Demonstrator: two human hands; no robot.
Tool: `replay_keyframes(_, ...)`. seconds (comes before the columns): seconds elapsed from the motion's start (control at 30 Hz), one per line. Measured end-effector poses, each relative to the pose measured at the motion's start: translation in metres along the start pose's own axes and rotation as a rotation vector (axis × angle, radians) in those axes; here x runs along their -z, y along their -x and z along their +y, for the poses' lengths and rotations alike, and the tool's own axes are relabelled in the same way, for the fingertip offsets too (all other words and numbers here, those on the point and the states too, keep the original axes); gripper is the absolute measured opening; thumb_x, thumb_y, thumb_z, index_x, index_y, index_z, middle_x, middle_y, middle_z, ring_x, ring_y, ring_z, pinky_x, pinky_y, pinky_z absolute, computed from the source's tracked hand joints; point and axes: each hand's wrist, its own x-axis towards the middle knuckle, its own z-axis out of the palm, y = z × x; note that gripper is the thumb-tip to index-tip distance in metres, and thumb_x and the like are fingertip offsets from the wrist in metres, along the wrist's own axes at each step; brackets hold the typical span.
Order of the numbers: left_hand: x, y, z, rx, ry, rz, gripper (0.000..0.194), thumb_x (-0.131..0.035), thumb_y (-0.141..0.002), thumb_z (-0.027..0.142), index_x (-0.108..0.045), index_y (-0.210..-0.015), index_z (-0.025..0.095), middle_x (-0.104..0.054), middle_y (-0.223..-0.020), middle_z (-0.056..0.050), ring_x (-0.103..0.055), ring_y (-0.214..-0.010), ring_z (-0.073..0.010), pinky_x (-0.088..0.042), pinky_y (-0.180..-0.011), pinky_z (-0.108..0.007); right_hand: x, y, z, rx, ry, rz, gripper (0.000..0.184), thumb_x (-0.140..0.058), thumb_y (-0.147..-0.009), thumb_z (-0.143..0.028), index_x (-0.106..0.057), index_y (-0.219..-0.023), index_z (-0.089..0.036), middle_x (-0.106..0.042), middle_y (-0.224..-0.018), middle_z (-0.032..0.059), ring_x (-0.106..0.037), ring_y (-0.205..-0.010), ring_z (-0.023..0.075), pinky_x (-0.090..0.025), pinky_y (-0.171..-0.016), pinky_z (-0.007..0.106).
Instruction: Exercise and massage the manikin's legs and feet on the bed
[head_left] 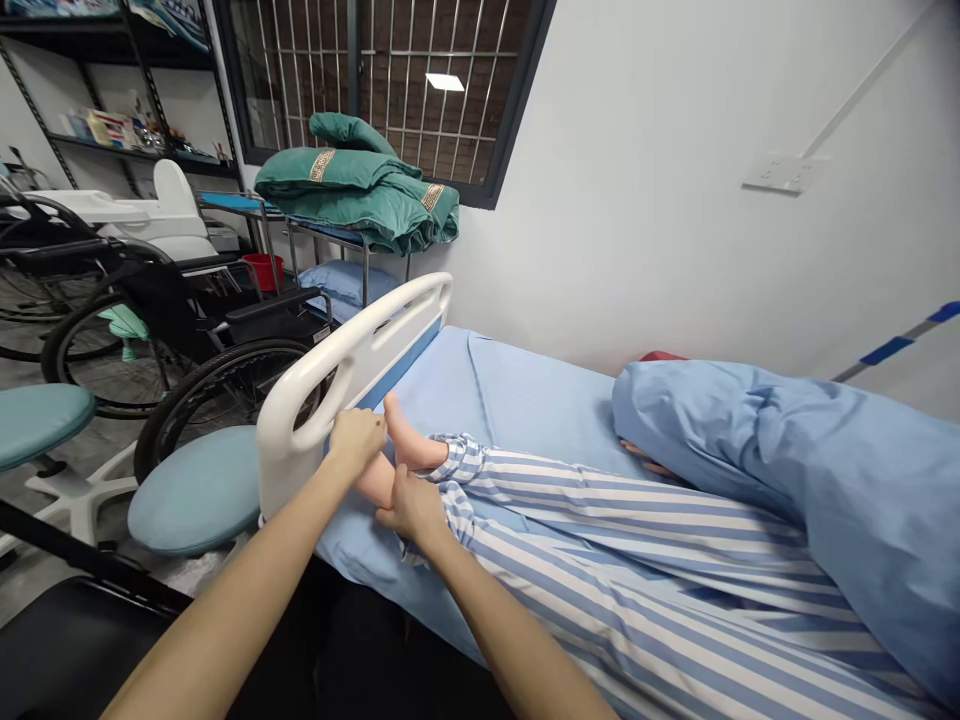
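Though partly visible, near foot (377,482) between both hands (420,510) (far foot (409,441) beside).

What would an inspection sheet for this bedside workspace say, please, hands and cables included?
Surface: bed with a pale blue sheet; a white end board stands beyond the feet.
Handled things: near foot, bare, and far foot, bare; striped trousers on the legs.
Clutter: bunched blue cover over the upper legs.
Hands: left hand grips the near foot towards its toes; right hand holds its ankle.
Cables: nothing loose seen.
Surroundings: wheelchair and padded stool beside the bed; green bedding below a barred window.
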Motion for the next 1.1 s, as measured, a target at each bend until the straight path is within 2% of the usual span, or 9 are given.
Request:
replay_keyframes(0.13, -0.013, 0.007, 0.0, 0.169, 0.076, 0.185, 0.049, -0.023, -0.09, 0.027, -0.068, -0.08, 0.011, -0.068, -0.075, -0.017, -0.065, -0.073, -0.0283, -0.041, -0.059, -0.033, -0.004, -0.003, 0.002, -0.013, -0.006, -0.007, 0.059, -0.065, -0.062, -0.041, -0.042, -0.108, -0.013, -0.064, -0.091, 0.015, -0.064, -0.074, 0.0293, -0.043, -0.056, 0.033)
replay_keyframes(0.27, -0.032, 0.016, 0.0, 0.339, 0.192, 0.351, 0.052, -0.021, -0.092, 0.037, -0.066, -0.076, 0.016, -0.069, -0.073, -0.011, -0.064, -0.066, -0.0225, -0.035, -0.056, -0.028, -0.006, -0.004, 0.005, -0.017, -0.023, -0.028, 0.064, -0.066, -0.061, -0.043, -0.041, -0.111, -0.013, -0.064, -0.093, 0.0147, -0.064, -0.072, 0.0276, -0.042, -0.054, 0.031)
replay_keyframes(0.37, -0.043, 0.024, 0.0, 0.38, 0.25, 0.46, 0.045, -0.025, -0.092, 0.039, -0.063, -0.081, 0.018, -0.069, -0.078, -0.007, -0.062, -0.067, -0.0179, -0.032, -0.056, -0.026, -0.009, -0.005, 0.007, 0.012, -0.015, -0.018, 0.068, -0.064, -0.063, -0.044, -0.038, -0.117, -0.012, -0.063, -0.097, 0.0154, -0.063, -0.073, 0.0273, -0.041, -0.052, 0.031)
replay_keyframes(0.43, -0.046, 0.029, 0.001, 0.388, 0.264, 0.479, 0.042, -0.026, -0.092, 0.038, -0.062, -0.086, 0.019, -0.069, -0.083, -0.006, -0.062, -0.069, -0.0168, -0.031, -0.056, -0.026, -0.011, -0.005, 0.008, 0.013, -0.01, -0.027, 0.071, -0.064, -0.063, -0.044, -0.036, -0.12, -0.011, -0.063, -0.096, 0.0153, -0.063, -0.072, 0.0265, -0.04, -0.052, 0.031)
replay_keyframes(0.6, -0.041, 0.036, 0.002, 0.397, 0.26, 0.379, 0.042, -0.021, -0.093, 0.037, -0.06, -0.094, 0.021, -0.068, -0.09, -0.006, -0.061, -0.071, -0.0175, -0.032, -0.058, -0.027, -0.01, -0.005, 0.008, 0.01, -0.019, -0.04, 0.072, -0.064, -0.064, -0.044, -0.035, -0.121, -0.012, -0.064, -0.094, 0.0145, -0.063, -0.071, 0.0255, -0.041, -0.054, 0.031)
replay_keyframes(0.8, -0.029, 0.036, 0.004, 0.42, 0.19, 0.258, 0.04, -0.024, -0.091, 0.037, -0.06, -0.095, 0.02, -0.069, -0.084, -0.01, -0.063, -0.069, -0.0191, -0.034, -0.056, -0.027, -0.004, -0.003, 0.004, -0.009, -0.038, -0.033, 0.064, -0.065, -0.062, -0.042, -0.039, -0.113, -0.013, -0.064, -0.094, 0.0143, -0.064, -0.078, 0.0277, -0.043, -0.058, 0.032)
replay_keyframes(1.0, -0.02, 0.035, -0.003, 0.317, 0.068, 0.179, 0.047, -0.019, -0.091, 0.035, -0.059, -0.106, 0.014, -0.068, -0.079, -0.016, -0.065, -0.072, -0.0277, -0.042, -0.061, -0.033, -0.002, 0.0, 0.001, -0.035, -0.028, -0.001, 0.054, -0.065, -0.062, -0.04, -0.044, -0.104, -0.015, -0.065, -0.092, 0.0137, -0.064, -0.079, 0.0289, -0.045, -0.06, 0.033)
replay_keyframes(1.1, -0.008, 0.03, -0.008, 0.23, 0.044, 0.087, 0.047, -0.021, -0.09, 0.031, -0.059, -0.109, 0.01, -0.067, -0.082, -0.019, -0.065, -0.079, -0.031, -0.044, -0.065, -0.038, -0.002, 0.0, 0.0, -0.029, -0.027, 0.017, 0.05, -0.065, -0.062, -0.037, -0.045, -0.102, -0.015, -0.065, -0.092, 0.0141, -0.065, -0.078, 0.0293, -0.046, -0.061, 0.034)
